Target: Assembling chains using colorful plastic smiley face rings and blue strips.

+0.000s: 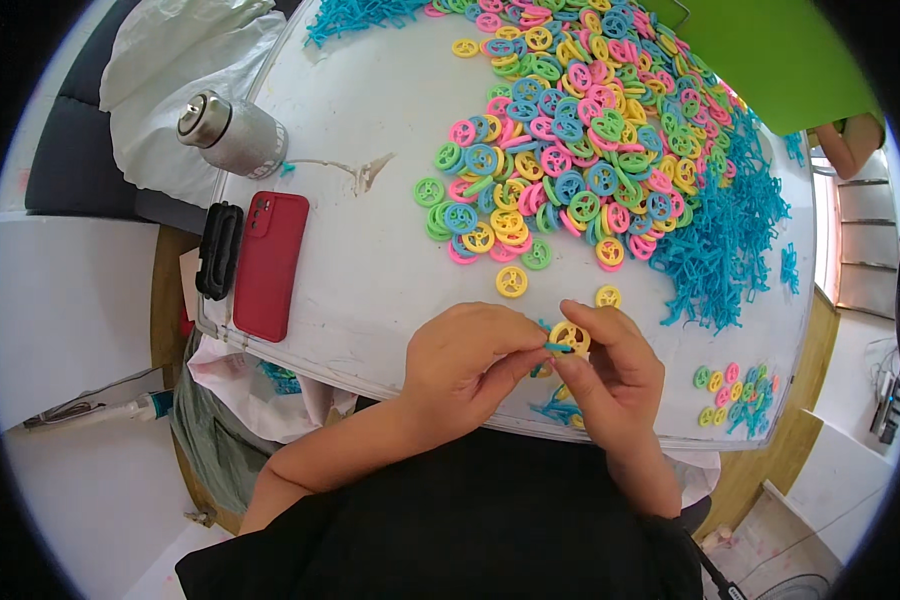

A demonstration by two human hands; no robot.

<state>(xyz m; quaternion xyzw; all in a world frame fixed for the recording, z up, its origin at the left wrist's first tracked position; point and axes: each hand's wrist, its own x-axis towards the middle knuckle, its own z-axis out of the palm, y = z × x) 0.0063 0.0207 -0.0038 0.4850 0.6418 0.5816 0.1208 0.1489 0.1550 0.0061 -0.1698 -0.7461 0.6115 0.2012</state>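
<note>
Item: yellow wheel point(570, 337), pinched upright in my right hand point(610, 385) fingers above the worktop point(370, 270) near edge. My left hand point(465, 365) fingers grip a blue pin point(557, 347) against its rim. Advice: steady the wheel, press squarely, avoid twisting.

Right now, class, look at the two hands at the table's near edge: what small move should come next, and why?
Probably push the blue piece a little further into the yellow disc. The right hand pinches the disc upright, the left hand holds the blue piece by its end, and its tip already meets the disc's face. Whether it has seated fully cannot be told.
</note>
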